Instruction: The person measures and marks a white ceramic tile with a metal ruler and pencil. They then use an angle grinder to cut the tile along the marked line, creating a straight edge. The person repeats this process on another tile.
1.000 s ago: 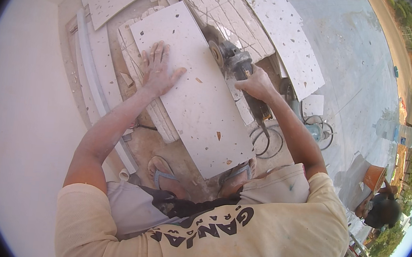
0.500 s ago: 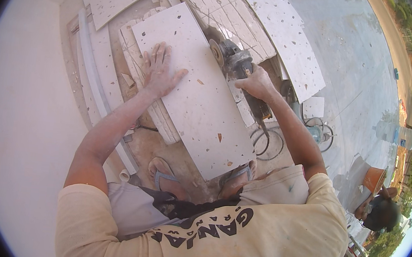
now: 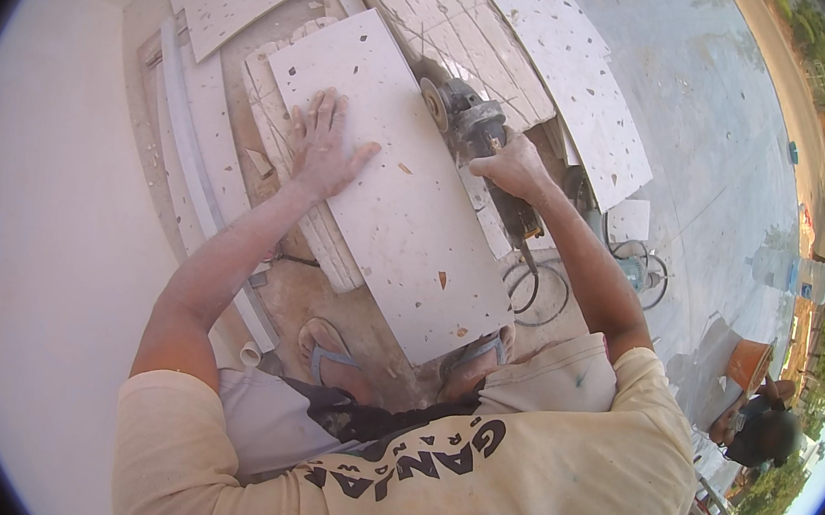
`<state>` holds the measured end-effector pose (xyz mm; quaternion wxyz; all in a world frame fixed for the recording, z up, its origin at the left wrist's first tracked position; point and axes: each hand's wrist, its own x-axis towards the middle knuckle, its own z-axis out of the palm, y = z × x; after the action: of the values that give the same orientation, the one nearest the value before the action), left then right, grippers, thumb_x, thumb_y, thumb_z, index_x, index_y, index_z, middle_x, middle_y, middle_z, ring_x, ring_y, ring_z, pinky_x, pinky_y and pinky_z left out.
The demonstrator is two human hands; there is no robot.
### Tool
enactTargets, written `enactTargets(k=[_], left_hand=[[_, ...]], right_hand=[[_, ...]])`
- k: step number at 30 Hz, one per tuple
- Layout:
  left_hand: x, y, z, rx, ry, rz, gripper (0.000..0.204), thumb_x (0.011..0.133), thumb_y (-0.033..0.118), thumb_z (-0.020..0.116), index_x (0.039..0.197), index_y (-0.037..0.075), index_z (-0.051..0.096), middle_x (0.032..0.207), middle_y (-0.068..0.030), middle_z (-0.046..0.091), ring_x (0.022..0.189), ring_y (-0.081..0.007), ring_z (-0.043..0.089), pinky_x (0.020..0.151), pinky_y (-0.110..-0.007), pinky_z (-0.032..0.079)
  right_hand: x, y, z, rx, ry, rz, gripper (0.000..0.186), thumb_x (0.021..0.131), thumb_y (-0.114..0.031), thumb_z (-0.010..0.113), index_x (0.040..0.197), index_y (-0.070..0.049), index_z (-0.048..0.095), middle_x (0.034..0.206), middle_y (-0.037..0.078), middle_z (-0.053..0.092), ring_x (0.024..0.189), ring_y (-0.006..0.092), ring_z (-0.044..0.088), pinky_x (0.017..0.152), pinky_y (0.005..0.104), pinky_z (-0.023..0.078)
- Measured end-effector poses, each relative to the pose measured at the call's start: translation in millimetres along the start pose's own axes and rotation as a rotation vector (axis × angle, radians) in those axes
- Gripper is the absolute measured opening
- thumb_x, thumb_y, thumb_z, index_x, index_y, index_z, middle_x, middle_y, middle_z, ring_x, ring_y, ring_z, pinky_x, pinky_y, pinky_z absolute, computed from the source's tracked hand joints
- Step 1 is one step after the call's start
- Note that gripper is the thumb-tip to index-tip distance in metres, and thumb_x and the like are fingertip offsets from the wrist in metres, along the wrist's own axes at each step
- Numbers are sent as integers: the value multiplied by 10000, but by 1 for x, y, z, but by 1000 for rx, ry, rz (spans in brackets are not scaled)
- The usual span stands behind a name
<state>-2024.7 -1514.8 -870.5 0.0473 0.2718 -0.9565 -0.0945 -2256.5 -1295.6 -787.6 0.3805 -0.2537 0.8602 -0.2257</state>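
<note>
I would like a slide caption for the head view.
Left hand spread on a speckled white slab; right hand holding an angle grinder alongside.

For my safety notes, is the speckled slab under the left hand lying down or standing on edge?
Lying down: the slab shows its broad face upward, the left hand spread on it.

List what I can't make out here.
Head view:
Grip of dark corded angle grinder: partly covered by right hand.
Palm of left hand: facedown on white speckled rectangular slab.
Front of right foot: partly hidden by slab.
White speckled panel beyond grinder: cut by upper edge.
</note>
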Motion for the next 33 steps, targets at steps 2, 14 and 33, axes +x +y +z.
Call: enactTargets(k=[2,14,33], left_hand=[[1,2,-1,-1,-10,-5,958,922,604,609,1569,-35,305,1656,-203,223,1569,-362,117,1270,-585,25],[0,0,2,-1,19,9,964,921,611,611,1570,-34,307,1650,-190,230,1569,-347,123,1269,-590,33],[0,0,2,5,8,9,963,924,612,605,1570,-36,305,1650,-197,232,1564,-357,130,1268,-592,41]], right_hand=[[2,1,1,-5,4,4,736,638,-309,798,1234,85,625,1046,234,730,975,312,722,885,382,574],[9,-3,1,-26,16,-13,720,641,-316,818,1223,66,637,1060,234,729,989,309,720,896,383,570],[25,-8,2,-14,18,-53,769,640,-311,796,1259,104,609,1103,259,713,1022,324,711,908,381,558]])
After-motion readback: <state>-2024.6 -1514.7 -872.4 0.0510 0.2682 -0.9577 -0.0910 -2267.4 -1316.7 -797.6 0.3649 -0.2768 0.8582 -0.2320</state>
